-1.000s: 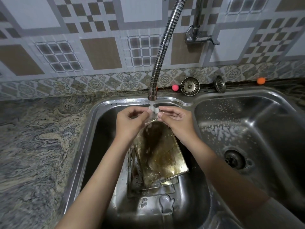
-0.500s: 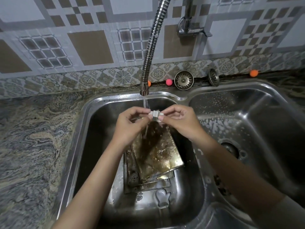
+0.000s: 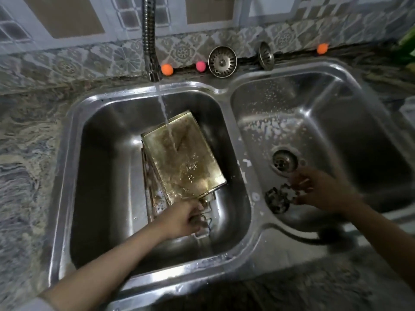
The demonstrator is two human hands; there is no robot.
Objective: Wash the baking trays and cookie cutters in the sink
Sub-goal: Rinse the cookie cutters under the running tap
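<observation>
The double steel sink point(image 3: 265, 250) looks shiny, smooth and wet; the gold metal baking tray point(image 3: 186, 158) is glossy with brown stains; the swirly stone counter point(image 3: 27, 153) looks polished.

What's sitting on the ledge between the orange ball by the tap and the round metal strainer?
In the head view, a pink ball lies between the orange ball and the strainer, beside the strainer.

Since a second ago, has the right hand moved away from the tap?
Yes. The right hand has left the water stream and crossed rightward into the right basin, near its drain.
</observation>
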